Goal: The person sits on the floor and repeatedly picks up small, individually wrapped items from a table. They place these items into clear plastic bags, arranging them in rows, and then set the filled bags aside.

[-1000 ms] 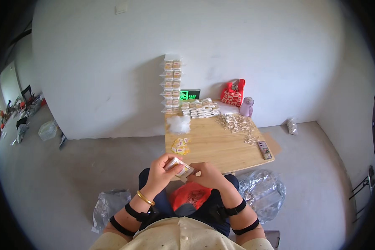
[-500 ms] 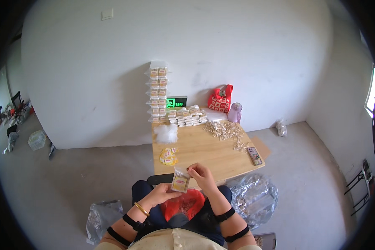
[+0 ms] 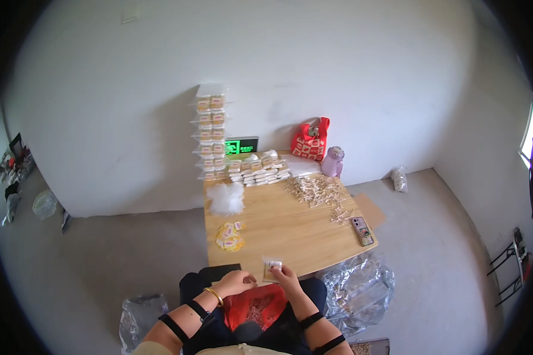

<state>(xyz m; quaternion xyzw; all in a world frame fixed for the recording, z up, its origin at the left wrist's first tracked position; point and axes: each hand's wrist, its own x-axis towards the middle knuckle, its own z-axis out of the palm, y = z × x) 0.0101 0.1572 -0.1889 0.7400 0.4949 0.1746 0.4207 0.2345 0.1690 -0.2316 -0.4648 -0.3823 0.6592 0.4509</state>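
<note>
Your right hand [image 3: 288,280] grips a small clear packet [image 3: 272,271], thumb and fingers on its right side. Your left hand [image 3: 238,283] sits just beside it, apart from the packet, fingers curled; nothing shows in it, but can't tell if it's gripping something small. Packet is at the near edge of the tabletop [image 3: 266,228], above the red bag [image 3: 253,307] in your lap; can't confirm contact with the edge.

Step in hand, my read: handling one filled packet, at or near finishing it. Filled packet pile [image 3: 259,173] is at the back, left of the swab heap [image 3: 317,192]. Yellow labels [image 3: 229,238] and wispy clear bags [image 3: 225,199] lie along the left side.

Next move, if the packet's done, calls for a flat, level carry clear of the loose swabs. If not, bring the left hand in to steady the free edge.
</note>
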